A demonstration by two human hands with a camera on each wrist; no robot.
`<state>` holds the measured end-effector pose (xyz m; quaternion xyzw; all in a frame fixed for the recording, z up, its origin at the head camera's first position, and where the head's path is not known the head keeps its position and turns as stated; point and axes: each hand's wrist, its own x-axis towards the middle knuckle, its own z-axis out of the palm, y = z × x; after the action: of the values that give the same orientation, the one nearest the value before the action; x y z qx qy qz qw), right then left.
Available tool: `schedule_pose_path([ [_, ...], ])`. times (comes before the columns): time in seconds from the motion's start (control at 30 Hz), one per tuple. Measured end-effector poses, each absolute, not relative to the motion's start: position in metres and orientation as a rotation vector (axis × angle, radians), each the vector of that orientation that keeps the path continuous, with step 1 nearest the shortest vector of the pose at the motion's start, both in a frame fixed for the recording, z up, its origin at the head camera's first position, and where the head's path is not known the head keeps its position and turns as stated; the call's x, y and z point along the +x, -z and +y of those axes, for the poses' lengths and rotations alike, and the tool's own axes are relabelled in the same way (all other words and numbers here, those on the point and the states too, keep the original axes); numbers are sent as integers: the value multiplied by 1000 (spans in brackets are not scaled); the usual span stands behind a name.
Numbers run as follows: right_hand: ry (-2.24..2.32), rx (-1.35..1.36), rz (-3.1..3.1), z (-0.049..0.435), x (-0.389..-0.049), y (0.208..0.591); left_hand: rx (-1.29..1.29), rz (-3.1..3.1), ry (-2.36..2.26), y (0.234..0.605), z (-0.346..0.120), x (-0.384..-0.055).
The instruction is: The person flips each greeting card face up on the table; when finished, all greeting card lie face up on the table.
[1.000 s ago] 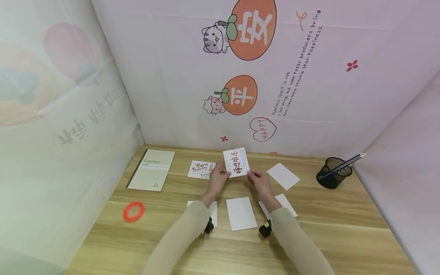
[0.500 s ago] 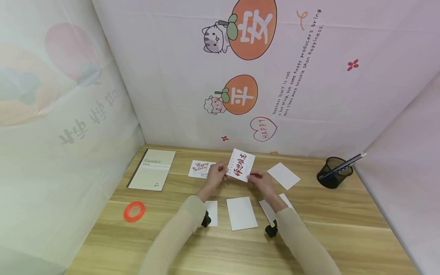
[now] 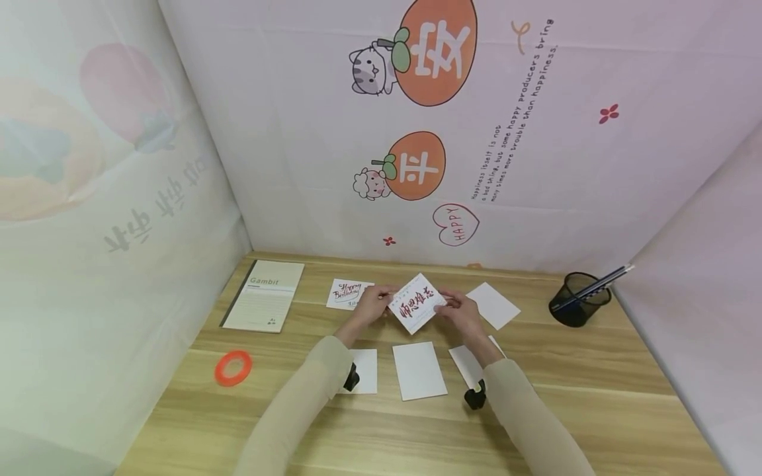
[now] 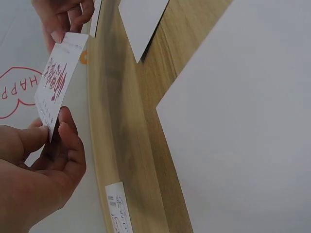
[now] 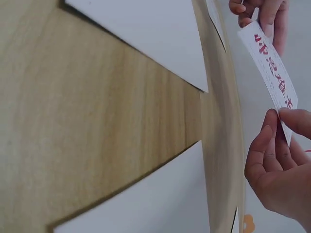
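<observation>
Both hands hold up a white card (image 3: pixel 417 305) with red Chinese writing, tilted and raised off the table. My left hand (image 3: pixel 370 305) pinches its left corner between thumb and fingers, as the left wrist view shows with the card (image 4: pixel 60 80) in the left hand (image 4: pixel 41 162). On the opposite corner my right hand (image 3: pixel 463 316) has its grip; in the right wrist view the thumb and fingers of the right hand (image 5: pixel 282 167) pinch the card (image 5: pixel 273 73). Beside the left hand lies a card lettered Happy Birthday (image 3: pixel 346 293), partly covered by that hand.
Blank white cards lie about: one at centre (image 3: pixel 419 371), one behind the right hand (image 3: pixel 494 305), others partly under the forearms. A notebook (image 3: pixel 263 297) and an orange-red tape roll (image 3: pixel 233 368) are at left. A mesh pen cup (image 3: pixel 576 301) with pencils stands at right.
The card with red Chinese writing has turned clockwise between the hands and come slightly lower. The right hand has shifted a little to the right; the left hand has regripped at a corner.
</observation>
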<state>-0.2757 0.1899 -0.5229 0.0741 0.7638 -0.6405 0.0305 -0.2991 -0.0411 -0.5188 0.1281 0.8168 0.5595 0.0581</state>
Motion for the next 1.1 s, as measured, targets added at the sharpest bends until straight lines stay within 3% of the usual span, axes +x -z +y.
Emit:
schedule_pose_path([
  [0.23, 1917, 107, 2453, 189, -273, 528, 362, 2517, -1711, 519, -40, -300],
  [0.67, 2106, 354, 2399, 175, -276, 530, 82, 2446, -1963, 525, -25, -292],
  [1.1, 2239, 468, 2348, 173, -283, 533, 230, 2518, -1808, 530, -17, -286],
])
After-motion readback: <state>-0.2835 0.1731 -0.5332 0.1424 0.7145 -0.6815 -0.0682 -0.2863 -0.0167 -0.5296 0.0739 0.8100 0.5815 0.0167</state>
